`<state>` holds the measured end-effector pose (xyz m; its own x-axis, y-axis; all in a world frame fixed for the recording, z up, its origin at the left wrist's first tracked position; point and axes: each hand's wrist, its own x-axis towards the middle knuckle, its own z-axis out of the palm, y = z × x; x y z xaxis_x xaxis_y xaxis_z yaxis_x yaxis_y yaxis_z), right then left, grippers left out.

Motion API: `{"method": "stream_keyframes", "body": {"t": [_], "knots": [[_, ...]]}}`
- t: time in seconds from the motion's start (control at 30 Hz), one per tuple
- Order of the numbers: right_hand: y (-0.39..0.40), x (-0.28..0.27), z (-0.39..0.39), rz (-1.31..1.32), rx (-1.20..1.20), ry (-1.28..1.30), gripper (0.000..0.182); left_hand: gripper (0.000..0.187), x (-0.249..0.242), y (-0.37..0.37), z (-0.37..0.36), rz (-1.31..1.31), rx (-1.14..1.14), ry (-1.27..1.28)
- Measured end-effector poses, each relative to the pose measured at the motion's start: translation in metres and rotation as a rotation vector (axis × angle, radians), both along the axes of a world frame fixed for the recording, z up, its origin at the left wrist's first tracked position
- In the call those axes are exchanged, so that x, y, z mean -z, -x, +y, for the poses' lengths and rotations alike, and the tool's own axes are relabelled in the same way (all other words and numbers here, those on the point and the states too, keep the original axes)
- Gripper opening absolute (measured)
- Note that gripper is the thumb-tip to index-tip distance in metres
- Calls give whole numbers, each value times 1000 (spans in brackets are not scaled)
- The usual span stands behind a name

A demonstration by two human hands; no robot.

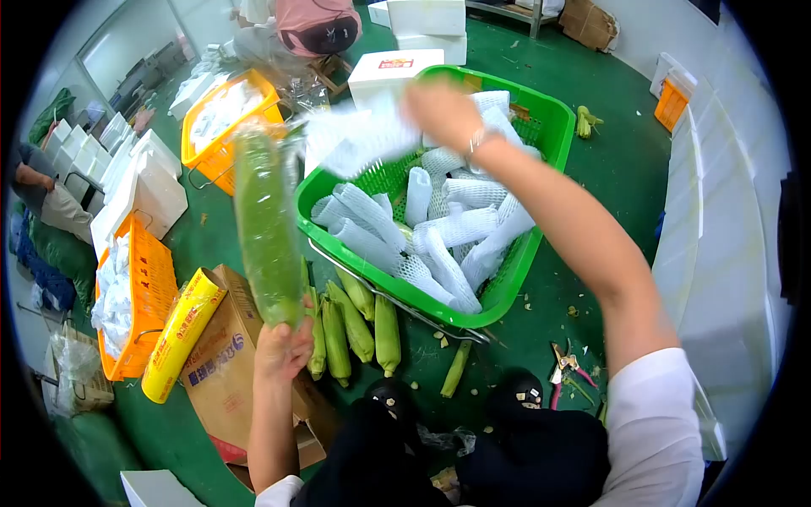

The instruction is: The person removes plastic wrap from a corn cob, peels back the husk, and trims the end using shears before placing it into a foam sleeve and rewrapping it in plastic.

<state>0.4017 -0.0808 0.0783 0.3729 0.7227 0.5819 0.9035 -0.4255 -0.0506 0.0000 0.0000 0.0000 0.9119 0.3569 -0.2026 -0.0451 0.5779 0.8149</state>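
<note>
My left hand grips the lower end of an ear of corn, which stands upright, green in its husk, under clear plastic film. Above the basket my right hand is smeared by motion, with a white foam net sleeve stretching from its fingers toward the corn's top. The green basket in front of me holds many white foam net sleeves, piled loosely. Several unwrapped ears of corn lie on the floor by the basket's near left side.
At left are a cardboard box, a yellow roll and orange crates with white contents. White foam boxes stand behind. Pink-handled pruning shears lie near my feet. Another person is at far left.
</note>
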Motion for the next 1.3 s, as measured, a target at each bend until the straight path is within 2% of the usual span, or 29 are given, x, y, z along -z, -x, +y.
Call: {"method": "stream_keyframes", "body": {"t": [0.03,0.07,0.1,0.13,0.2,0.23,0.3,0.33,0.4,0.43,0.5,0.57,0.6,0.63,0.7,0.73,0.8,0.87,0.9,0.97,1.07,1.1,1.13,1.17,1.2,1.23,1.3], "knots": [[12,39,-21,68,26,290,43,66,-5,3,3,-8,-50,-49],[14,55,-46,248,50,659,57,64,-11,4,6,-19,-101,-97],[8,64,-79,180,223,797,73,64,8,0,-8,-96,-113,-31],[5,83,-93,101,273,841,84,63,-2,8,-4,-74,-143,-86],[11,79,-113,224,205,1342,72,60,-17,20,0,-24,-172,-156],[9,81,-110,222,202,1342,72,60,-22,18,-1,-23,-174,-156],[6,96,-104,318,59,1337,53,62,-30,13,-10,11,-162,-190],[16,103,-98,189,-19,1176,38,62,-32,9,-12,11,-161,-195],[14,101,-55,367,-257,840,42,63,-31,1,-17,10,-143,-190],[27,76,-43,570,-352,379,43,63,-32,-2,-20,13,-143,-189],[43,65,-6,1199,-328,-230,49,65,-33,-7,-27,26,-101,-144],[36,79,7,1292,-246,-145,43,66,-32,-6,-31,58,-96,-118],[-8,124,27,734,-275,175,35,68,-30,-6,-31,76,-89,-96],[-12,154,29,613,-120,228,26,68,-28,-7,-30,76,-89,-96],[-17,209,44,605,-94,381,18,69,-20,-4,-24,120,-80,-71],[-9,229,50,679,-37,445,20,68,-15,-3,-19,134,-66,-67],[12,244,54,593,-63,759,29,68,-11,-3,-14,171,-80,-62],[3,308,78,660,-82,946,35,68,-6,0,-10,208,-109,-34],[10,305,76,655,-84,947,35,68,-5,0,-6,205,-113,-34],[34,288,60,756,110,838,43,68,-2,7,-4,220,-164,-8],[36,278,68,779,193,895,45,63,2,13,-2,193,-216,20],[31,269,65,770,192,842,49,59,2,14,-2,181,-248,30],[25,253,62,761,191,789,56,59,3,14,-3,174,-261,27],[29,216,53,788,190,799,51,59,4,12,-6,176,-254,39],[12,224,53,805,170,775,47,60,3,11,-8,182,-244,0],[18,184,40,841,223,776,46,61,1,11,-9,181,-237,-45],[15,160,18,932,296,579,51,59,-5,9,-13,153,-231,-46]]}}
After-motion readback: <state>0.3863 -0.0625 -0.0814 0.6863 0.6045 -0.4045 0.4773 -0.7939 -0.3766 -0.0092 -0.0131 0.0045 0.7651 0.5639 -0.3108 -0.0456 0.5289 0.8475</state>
